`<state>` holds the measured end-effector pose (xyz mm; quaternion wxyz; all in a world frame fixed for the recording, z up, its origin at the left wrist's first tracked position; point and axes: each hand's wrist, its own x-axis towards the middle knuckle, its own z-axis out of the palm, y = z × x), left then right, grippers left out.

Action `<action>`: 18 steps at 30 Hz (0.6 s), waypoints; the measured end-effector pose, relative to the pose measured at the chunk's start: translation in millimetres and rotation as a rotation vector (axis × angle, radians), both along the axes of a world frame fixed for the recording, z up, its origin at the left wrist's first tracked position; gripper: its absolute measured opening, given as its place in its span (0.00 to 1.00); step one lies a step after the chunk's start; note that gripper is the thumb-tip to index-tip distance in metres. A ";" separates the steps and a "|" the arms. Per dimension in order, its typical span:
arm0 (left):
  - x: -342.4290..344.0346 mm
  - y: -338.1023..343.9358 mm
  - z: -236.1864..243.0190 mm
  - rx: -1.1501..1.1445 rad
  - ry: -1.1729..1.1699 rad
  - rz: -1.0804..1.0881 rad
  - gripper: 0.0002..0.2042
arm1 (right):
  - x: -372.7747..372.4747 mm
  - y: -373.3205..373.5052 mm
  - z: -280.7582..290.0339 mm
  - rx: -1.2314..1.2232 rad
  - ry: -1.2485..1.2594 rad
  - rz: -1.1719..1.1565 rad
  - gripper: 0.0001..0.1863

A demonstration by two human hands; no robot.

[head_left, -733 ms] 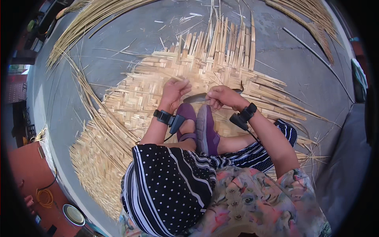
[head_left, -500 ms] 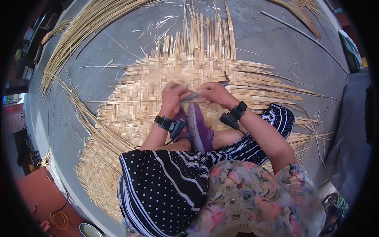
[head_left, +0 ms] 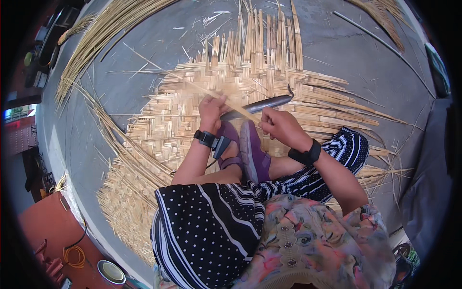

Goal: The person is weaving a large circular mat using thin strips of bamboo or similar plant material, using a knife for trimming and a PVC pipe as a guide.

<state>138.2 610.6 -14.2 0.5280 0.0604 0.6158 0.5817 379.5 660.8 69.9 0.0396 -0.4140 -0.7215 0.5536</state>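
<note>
A long pale reed strip (head_left: 243,111) slants across in front of me, its thin far end reaching up to the left. My left hand (head_left: 211,111) is closed around the strip's middle, thumb on top. The strip's near end is pinched in my right hand (head_left: 285,127), a short way to the right. Below the strip a dark, smooth, rod-like tool (head_left: 267,103) with a small hook at its tip lies over the woven mat (head_left: 161,127). Its left end is by my left hand; I cannot tell whether that hand touches it.
My purple shoes (head_left: 255,151) rest on the mat. Unwoven reed ends (head_left: 337,107) stick out to the right and far side. A bundle of long reeds (head_left: 98,45) lies far left, a grey pole (head_left: 385,44) far right. Loose scraps litter the grey floor (head_left: 317,38).
My right hand has moved right and slightly nearer, away from my left hand, with more of the reed strip stretched between them. The hooked tool is less covered. The whole view has shifted slightly.
</note>
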 end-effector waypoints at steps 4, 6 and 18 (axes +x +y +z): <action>-59.6 -4.4 -17.0 -0.043 0.273 0.172 0.05 | 51.7 -3.0 12.4 0.451 -0.181 0.250 0.08; -86.8 -6.9 -17.2 -0.043 0.450 0.219 0.05 | 77.3 -5.4 10.6 0.592 -0.342 0.280 0.11; -77.5 -52.6 12.9 0.262 1.706 -0.864 0.07 | 121.7 21.9 -16.6 -0.447 0.499 -0.937 0.10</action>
